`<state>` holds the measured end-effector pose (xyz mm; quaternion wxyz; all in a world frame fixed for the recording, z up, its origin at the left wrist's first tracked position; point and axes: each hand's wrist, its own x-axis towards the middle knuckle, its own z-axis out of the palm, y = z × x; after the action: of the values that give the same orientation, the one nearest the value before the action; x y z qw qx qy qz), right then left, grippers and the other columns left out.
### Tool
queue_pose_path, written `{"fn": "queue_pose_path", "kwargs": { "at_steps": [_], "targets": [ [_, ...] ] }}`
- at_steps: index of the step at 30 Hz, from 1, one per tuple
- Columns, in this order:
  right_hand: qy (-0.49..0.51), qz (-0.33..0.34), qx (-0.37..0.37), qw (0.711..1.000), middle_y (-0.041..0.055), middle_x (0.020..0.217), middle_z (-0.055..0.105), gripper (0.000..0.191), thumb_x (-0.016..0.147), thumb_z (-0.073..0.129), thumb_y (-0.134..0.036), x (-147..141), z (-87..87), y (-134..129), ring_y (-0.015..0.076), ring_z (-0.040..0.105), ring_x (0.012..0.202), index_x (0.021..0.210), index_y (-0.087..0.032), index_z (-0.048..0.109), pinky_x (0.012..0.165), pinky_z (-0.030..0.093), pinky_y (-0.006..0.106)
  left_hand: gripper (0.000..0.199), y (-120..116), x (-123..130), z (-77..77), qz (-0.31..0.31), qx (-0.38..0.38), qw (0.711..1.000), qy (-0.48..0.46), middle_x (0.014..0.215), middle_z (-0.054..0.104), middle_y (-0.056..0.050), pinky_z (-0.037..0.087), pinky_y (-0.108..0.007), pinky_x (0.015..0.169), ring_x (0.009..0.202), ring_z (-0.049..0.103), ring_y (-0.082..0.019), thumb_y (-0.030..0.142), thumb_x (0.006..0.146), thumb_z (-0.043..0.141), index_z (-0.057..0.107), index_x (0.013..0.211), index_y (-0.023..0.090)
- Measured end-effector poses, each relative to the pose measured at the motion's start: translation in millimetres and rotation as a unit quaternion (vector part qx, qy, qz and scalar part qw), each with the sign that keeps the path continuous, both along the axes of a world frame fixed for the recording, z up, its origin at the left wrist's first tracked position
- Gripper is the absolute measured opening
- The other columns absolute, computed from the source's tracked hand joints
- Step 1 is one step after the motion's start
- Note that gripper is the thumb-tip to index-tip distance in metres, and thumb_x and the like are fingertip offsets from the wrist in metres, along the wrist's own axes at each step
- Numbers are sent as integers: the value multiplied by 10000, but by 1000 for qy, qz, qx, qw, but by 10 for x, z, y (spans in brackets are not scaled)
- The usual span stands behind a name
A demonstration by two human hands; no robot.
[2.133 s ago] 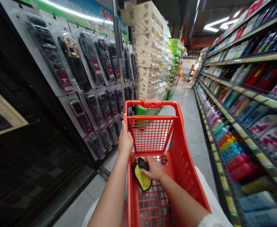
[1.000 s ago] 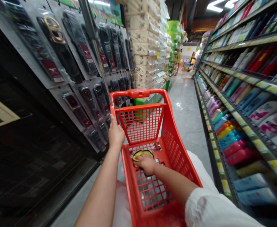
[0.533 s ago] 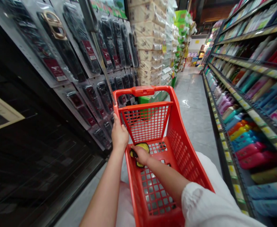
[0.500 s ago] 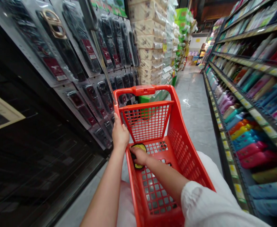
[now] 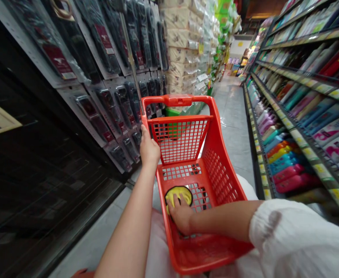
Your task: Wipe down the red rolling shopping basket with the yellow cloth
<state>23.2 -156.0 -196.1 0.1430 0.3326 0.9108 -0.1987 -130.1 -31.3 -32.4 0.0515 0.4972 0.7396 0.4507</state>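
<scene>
A red plastic rolling shopping basket [image 5: 224,162] stands in front of me, its grid walls facing up and its inside open to view. My left hand [image 5: 150,148] is closed round its left rim, near the upper corner where a metal pull rod runs off. Inside the basket, a yellow cleaning cloth with a black edge [image 5: 188,193] lies against the slotted wall by the left side. My right hand [image 5: 182,216] presses flat on this cloth, fingers spread; its palm hides the cloth's lower part.
Packaged belts [image 5: 105,38] hang on a rack to the left, above a dark panel [image 5: 42,193]. Stacked tissue packs [image 5: 181,50] stand behind the basket. Shelves of bottles [image 5: 291,170] line the right side, with a tiled aisle [image 5: 230,104] between.
My right hand has slid the cloth from the left side wall nearer to me, and its fingers have spread out. My left hand keeps its hold on the rim.
</scene>
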Motion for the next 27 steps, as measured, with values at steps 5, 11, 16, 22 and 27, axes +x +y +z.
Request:
{"fn": "queue_pose_path", "kwargs": {
  "at_steps": [5, 11, 16, 22, 27],
  "targets": [
    [-19, 9, 18, 1000, 152, 1622, 131, 844, 811, 587, -241, 440, -10, -59, 407, 151, 1473, 1553, -268, 186, 1116, 259, 608, 788, 24, -44, -30, -27, 17, 999, -8, 1503, 454, -117, 443, -402, 1066, 1266, 553, -270, 58, 802, 470, 238, 1547, 169],
    [-100, -304, 33, 947, 234, 1599, 149, 742, 914, 506, -363, 486, 102, 932, 443, 219, 1443, 1558, -265, 152, 1091, 269, 606, 774, 22, -49, -37, -23, 21, 999, -14, 1520, 423, -133, 400, -391, 1107, 1321, 503, -266, 61, 806, 459, 239, 1545, 132],
    [-22, -207, -8, 978, 150, 1604, 217, 794, 830, 545, -130, 114, 77, 761, 382, 252, 1450, 1540, -297, 234, 1123, 299, 502, 789, 31, -30, -40, -8, 23, 1000, -11, 1542, 388, -121, 377, -415, 1125, 1327, 495, -274, 45, 801, 459, 230, 1549, 146],
    [-3, 8, -34, 999, 227, 1516, 373, 880, 691, 635, -47, -24, 276, 211, 355, 424, 1363, 1509, -101, 314, 1092, 383, 422, 769, 28, -26, -36, -9, 26, 1000, -4, 1544, 388, -111, 363, -378, 1135, 1366, 450, -245, 32, 809, 441, 240, 1544, 138],
    [-41, 178, -136, 974, 100, 1327, 608, 551, 718, 679, -143, 469, 536, 15, 292, 584, 1202, 1262, -226, 639, 988, 465, 348, 780, 36, -9, -11, 2, 0, 1000, -2, 1477, 480, -144, 400, -434, 1097, 1283, 537, -281, 38, 805, 443, 228, 1548, 138]
  ]
}}
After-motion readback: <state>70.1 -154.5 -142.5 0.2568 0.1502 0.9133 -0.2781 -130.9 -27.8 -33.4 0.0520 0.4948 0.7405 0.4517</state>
